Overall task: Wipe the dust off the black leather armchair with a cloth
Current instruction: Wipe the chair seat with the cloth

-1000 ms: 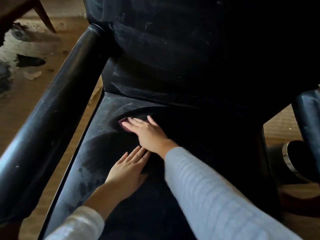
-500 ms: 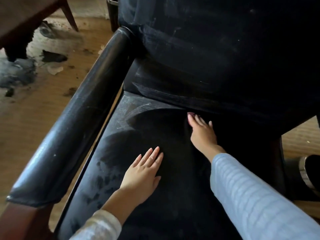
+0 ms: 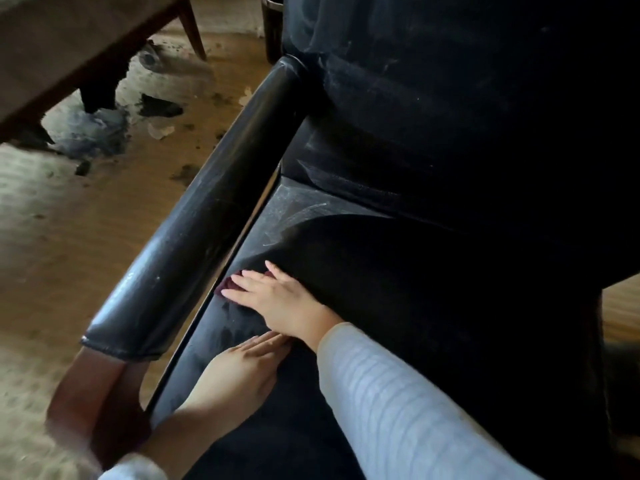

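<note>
The black leather armchair [image 3: 398,258] fills the view, its seat streaked with grey dust toward the back left corner. My right hand [image 3: 277,299] lies flat with straight fingers on a dark maroon cloth [image 3: 229,284], pressing it against the seat near the left edge. Only a small part of the cloth shows past the fingertips. My left hand [image 3: 239,372] rests flat on the seat just in front of the right hand, fingers straight.
The padded left armrest [image 3: 194,237] runs beside the seat on a brown wooden frame [image 3: 90,393]. A wooden floor [image 3: 69,244] with dark debris and a grey dust heap lies to the left. Furniture legs [image 3: 192,29] stand at top left.
My right hand has swept the cloth from the seat's back middle to its left edge near the armrest. The left hand stays flat on the seat. The view has shifted right.
</note>
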A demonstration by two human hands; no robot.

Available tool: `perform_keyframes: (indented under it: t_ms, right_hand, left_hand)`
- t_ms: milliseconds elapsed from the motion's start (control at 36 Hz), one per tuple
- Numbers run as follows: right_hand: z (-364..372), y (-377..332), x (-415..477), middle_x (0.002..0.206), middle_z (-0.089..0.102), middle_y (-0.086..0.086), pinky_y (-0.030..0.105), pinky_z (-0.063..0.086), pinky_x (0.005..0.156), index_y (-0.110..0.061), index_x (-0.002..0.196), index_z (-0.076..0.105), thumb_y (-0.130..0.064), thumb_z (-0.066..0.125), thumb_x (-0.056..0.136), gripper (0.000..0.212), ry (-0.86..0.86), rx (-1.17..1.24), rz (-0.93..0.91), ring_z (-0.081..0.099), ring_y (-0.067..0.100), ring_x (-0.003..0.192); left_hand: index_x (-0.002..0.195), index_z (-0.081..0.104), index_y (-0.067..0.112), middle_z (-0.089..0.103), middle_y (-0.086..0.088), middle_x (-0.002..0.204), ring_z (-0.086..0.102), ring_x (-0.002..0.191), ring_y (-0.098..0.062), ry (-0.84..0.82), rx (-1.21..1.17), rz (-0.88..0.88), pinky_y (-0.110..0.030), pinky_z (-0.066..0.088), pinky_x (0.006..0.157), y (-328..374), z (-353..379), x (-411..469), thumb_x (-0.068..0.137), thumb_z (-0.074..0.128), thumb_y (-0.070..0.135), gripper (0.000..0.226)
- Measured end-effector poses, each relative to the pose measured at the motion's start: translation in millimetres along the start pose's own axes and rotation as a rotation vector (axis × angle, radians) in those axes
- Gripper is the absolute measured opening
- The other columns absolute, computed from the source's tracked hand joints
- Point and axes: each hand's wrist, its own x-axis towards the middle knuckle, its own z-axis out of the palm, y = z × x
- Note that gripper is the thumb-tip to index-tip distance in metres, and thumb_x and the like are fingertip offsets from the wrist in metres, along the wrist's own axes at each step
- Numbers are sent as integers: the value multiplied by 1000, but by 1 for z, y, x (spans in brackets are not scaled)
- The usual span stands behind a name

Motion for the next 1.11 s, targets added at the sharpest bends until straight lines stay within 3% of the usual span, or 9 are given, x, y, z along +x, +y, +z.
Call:
perform_keyframes:
  t_ms: [167,333,500,667,778,861,944,1028,1111]
  right_hand:
    - [-6,62,-11,160,13,-1,39,3,118,-29,153,15,3,36,90,73,114,21,270,12,13,147]
    - [-15,146,-66,157,26,8,43,15,116,-18,152,19,3,37,89,70,163,77,735,22,21,144]
    - [-15,138,-53,158,19,11,49,9,116,-16,153,13,3,41,84,76,85,136,868,16,24,145]
    - [-20,59,-3,153,26,11,47,21,108,-19,149,22,-7,44,83,70,68,-92,339,29,26,137]
    - [-3,-22,24,157,21,3,48,7,117,-25,150,22,-16,40,94,59,-108,-74,-67,17,20,144]
    - [6,-40,24,158,20,1,46,4,119,-25,151,22,-17,37,98,56,-145,-69,-145,14,17,145]
    - [2,-27,21,159,18,-1,42,5,120,-26,151,20,-12,37,97,59,-116,-61,-191,13,15,146]
    - [2,-15,24,159,18,-4,40,5,119,-30,151,19,-11,40,96,62,-104,-49,-200,14,11,146]
    - [3,4,28,159,19,-5,41,7,120,-30,151,20,-10,45,93,66,-58,-43,-132,16,11,145]
  left_hand:
    - [124,62,5,56,-10,134,57,120,-25,16,72,-261,-39,48,94,-16,0,8,85,47,32,50]
    - [150,-10,8,-17,-7,158,-11,146,-18,-103,101,-422,-27,-2,117,-22,-3,13,97,37,51,83]
    - [150,-13,9,-23,-6,156,-16,145,-17,-129,67,-477,-28,-3,117,-16,2,16,95,38,51,86]
    - [149,-5,1,-14,-16,157,-9,147,-26,-98,39,-552,-34,3,119,7,9,19,95,41,35,79]
    - [125,56,-6,55,-28,128,50,124,-40,-93,98,-516,-45,43,103,20,30,9,64,69,24,69]
    - [107,71,4,71,-18,101,64,104,-36,-87,143,-431,-48,46,100,20,36,3,69,61,27,46]
    - [123,60,-2,61,-24,122,53,122,-39,-163,116,-503,-49,41,104,24,33,5,65,77,30,68]
    - [149,5,-3,-1,-23,156,-7,145,-34,-169,113,-531,-40,4,118,28,29,7,94,43,32,76]
    - [145,-20,1,-34,-13,144,-32,133,-25,-139,149,-519,-34,-12,116,26,29,4,98,25,31,72]
